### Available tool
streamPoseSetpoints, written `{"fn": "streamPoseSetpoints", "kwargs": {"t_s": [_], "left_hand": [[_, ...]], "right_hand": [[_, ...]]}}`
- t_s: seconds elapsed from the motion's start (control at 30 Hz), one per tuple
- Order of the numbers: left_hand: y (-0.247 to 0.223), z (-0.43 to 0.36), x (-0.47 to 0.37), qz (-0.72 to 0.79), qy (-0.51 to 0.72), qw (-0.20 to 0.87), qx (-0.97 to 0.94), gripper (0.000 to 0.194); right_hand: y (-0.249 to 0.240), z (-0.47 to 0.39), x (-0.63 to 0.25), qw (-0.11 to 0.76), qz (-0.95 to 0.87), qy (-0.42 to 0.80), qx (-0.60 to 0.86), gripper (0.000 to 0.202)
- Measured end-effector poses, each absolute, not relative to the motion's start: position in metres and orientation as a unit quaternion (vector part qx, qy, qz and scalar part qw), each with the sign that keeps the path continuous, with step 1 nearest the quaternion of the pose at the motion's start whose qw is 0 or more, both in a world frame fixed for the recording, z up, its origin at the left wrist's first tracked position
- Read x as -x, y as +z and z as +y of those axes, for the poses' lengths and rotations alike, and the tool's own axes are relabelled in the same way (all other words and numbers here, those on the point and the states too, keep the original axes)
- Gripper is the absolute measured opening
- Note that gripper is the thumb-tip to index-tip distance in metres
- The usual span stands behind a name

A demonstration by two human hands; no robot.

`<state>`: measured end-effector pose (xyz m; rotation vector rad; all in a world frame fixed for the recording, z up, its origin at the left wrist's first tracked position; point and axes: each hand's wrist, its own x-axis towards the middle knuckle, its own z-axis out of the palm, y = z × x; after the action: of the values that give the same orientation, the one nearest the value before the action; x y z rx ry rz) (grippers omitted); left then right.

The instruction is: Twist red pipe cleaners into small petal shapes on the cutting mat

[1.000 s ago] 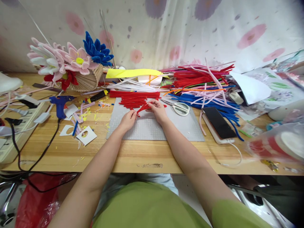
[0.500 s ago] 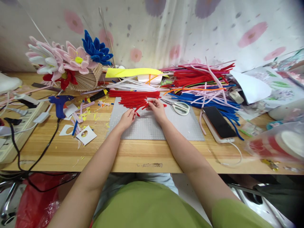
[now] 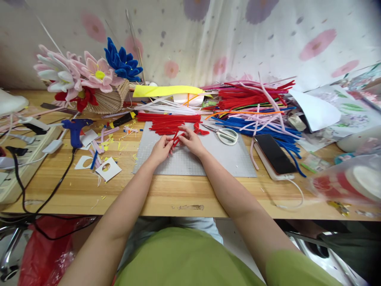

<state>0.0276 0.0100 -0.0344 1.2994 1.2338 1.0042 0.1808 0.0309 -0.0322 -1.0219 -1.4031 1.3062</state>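
Floral-patterned curtain behind, your left hand and right hand both pinch a red fuzzy stem over the gray mat, probably to shape it, with scissors just beside your right, likely for easy reach.

Plain olive-green top, short-sleeved, with pale blue trousers.
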Motion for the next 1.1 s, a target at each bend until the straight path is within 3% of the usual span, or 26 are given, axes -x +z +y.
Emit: {"fn": "streamPoseSetpoints", "kwargs": {"t_s": [0.17,0.33,0.6,0.8,0.97,1.1], "left_hand": [[-0.030,0.007,-0.029,0.499,0.417,0.548,-0.526,0.015],[-0.040,0.007,-0.029,0.454,0.458,0.509,-0.570,0.026],[-0.034,0.001,-0.031,0.554,0.383,0.335,-0.659,0.029],[-0.027,0.002,-0.034,0.561,0.377,0.172,-0.717,0.014],[-0.037,0.009,-0.034,0.509,0.383,0.299,-0.711,0.019],[-0.034,0.007,-0.037,0.538,0.352,0.302,-0.704,0.021]], "right_hand": [[-0.031,0.031,-0.184,0.455,-0.512,0.607,0.402,0.063],[-0.030,0.032,-0.186,0.447,-0.504,0.628,0.390,0.053],[-0.033,0.033,-0.185,0.426,-0.536,0.626,0.375,0.045],[-0.030,0.032,-0.188,0.439,-0.529,0.622,0.375,0.041],[-0.026,0.032,-0.188,0.422,-0.533,0.620,0.391,0.051],[-0.025,0.033,-0.184,0.453,-0.540,0.583,0.404,0.035]]}}
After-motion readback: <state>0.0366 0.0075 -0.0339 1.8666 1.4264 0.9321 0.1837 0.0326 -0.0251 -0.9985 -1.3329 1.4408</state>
